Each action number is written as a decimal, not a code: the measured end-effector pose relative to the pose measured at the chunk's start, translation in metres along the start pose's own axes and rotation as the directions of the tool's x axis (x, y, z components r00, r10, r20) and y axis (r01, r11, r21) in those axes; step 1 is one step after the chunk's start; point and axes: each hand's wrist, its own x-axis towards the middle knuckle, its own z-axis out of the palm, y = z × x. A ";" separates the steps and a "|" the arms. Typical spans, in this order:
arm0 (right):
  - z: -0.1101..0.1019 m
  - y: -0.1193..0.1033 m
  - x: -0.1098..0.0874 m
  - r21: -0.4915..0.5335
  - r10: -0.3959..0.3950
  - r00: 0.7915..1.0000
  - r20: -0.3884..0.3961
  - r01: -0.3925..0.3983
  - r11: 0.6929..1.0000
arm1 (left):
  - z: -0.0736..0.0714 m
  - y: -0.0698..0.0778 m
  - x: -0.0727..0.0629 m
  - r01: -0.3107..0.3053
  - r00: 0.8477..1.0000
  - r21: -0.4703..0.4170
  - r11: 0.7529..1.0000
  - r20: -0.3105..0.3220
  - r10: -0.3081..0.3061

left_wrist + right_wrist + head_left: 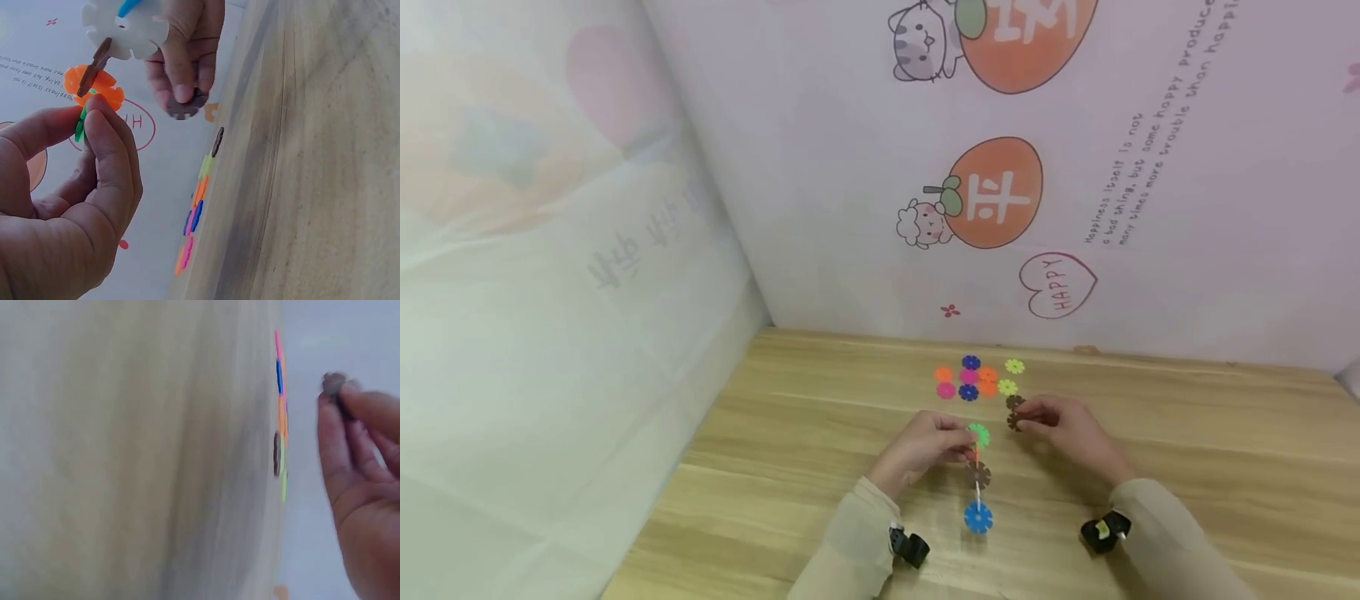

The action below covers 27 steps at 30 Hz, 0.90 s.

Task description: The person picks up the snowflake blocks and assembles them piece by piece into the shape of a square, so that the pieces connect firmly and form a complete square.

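Note:
In the head view my left hand pinches a green notched disc, the top piece of a linked chain. Below it come an orange disc, a brown disc, a white disc and, at the near end, a blue disc. In the left wrist view, fingertips partly cover the green piece. To the right of the chain, my right hand holds a loose brown disc between thumb and fingers. Another brown disc lies on the table close by.
Farther back on the wooden table lie several loose discs: orange, pink, dark blue and yellow. A printed cloth wall rises behind the table, with another cloth along the left.

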 end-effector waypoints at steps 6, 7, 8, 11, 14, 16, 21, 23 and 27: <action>0.012 -0.019 -0.013 0.177 -0.059 0.998 -0.019 0.062 0.982 | -0.001 0.003 -0.001 -0.008 1.000 -0.005 1.000 -0.023 0.008; 0.013 -0.022 -0.015 0.196 -0.065 0.998 -0.026 0.069 0.978 | -0.001 0.003 -0.001 -0.007 1.000 -0.006 1.000 -0.025 0.007; 0.015 -0.024 -0.017 0.208 -0.076 0.997 -0.035 0.082 0.975 | -0.001 0.003 -0.001 -0.007 1.000 -0.006 1.000 -0.027 0.007; 0.018 -0.028 -0.022 0.239 -0.123 0.990 -0.063 0.135 0.962 | -0.001 0.004 -0.002 -0.004 0.999 -0.004 1.000 -0.033 0.003; 0.022 -0.030 -0.024 0.254 -0.189 0.977 -0.100 0.208 0.945 | -0.001 0.003 -0.002 -0.003 0.999 -0.002 1.000 -0.034 0.003; 0.024 -0.030 -0.026 0.246 -0.218 0.968 -0.125 0.243 0.939 | -0.001 0.003 -0.002 -0.003 1.000 -0.001 1.000 -0.030 0.003; 0.026 -0.031 -0.028 0.236 -0.238 0.956 -0.170 0.274 0.932 | -0.001 0.002 -0.002 -0.008 1.000 -0.007 1.000 -0.009 0.008; 0.027 -0.031 -0.030 0.247 -0.245 0.953 -0.179 0.284 0.926 | -0.002 0.002 -0.002 -0.012 1.000 -0.007 1.000 0.003 0.012; 0.030 -0.031 -0.032 0.276 -0.275 0.941 -0.197 0.323 0.905 | -0.003 0.000 -0.002 -0.022 1.000 -0.001 1.000 0.022 0.022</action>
